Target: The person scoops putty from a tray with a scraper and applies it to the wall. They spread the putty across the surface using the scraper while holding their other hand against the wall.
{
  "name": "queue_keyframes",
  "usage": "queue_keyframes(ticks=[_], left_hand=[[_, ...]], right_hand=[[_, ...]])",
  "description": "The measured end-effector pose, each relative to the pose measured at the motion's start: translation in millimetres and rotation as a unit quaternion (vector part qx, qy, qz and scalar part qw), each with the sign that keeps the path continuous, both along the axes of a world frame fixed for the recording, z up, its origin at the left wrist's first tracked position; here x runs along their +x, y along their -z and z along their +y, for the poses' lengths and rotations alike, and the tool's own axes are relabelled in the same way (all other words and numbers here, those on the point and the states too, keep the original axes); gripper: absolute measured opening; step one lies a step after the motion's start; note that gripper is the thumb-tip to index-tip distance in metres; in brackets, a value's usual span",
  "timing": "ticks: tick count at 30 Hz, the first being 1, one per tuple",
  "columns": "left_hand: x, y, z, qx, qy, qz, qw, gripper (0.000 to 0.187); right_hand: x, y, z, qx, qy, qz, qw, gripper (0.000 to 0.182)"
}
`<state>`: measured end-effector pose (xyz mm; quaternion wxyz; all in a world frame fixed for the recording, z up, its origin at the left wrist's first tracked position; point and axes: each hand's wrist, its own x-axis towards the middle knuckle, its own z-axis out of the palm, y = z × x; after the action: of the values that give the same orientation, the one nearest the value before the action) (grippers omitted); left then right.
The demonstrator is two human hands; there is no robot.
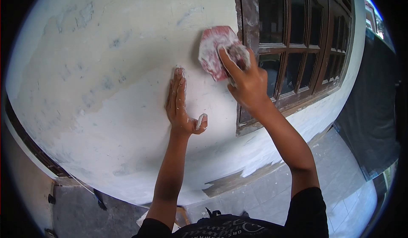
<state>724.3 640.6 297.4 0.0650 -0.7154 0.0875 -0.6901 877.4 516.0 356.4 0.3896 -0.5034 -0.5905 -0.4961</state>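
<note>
A pale wall (127, 102), whitish with bluish-grey patches, fills the middle of the head view. My right hand (248, 81) grips a red tool (216, 53) smeared with white material, held at the wall beside the window frame. The tool's handle is mostly hidden by my fingers. Lower and to the left, my left hand (182, 104) is against the wall with its fingers pointing up and its thumb spread out. White residue coats its fingertips and thumb, and it holds nothing.
A brown wooden window (287, 49) with dark panes is at the upper right. Dark sheeting (365, 102) hangs at the far right. Grey floor tiles (272, 195) lie below the wall, and a wooden-edged object (182, 216) is near my body.
</note>
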Motion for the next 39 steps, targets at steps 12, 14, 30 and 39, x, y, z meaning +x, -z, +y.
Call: queue_keyframes(ticks=[12,14,30,39], left_hand=[[2,-2,-1,-0.002,-0.012,-0.022,1.0,0.075],[1,-1,0,-0.003,-0.001,0.003,1.0,0.079],[0,-1,0,-0.006,0.017,0.002,1.0,0.077],[-4,-3,0,0.004,0.007,0.018,1.0,0.074]], right_hand=[[1,74,-17,-0.042,-0.007,-0.011,0.999,0.071],[-2,37,-16,-0.013,-0.014,0.002,1.0,0.072],[-8,56,-22,-0.049,0.001,0.032,0.998,0.081],[2,44,5,-0.015,0.087,0.04,0.995,0.08]])
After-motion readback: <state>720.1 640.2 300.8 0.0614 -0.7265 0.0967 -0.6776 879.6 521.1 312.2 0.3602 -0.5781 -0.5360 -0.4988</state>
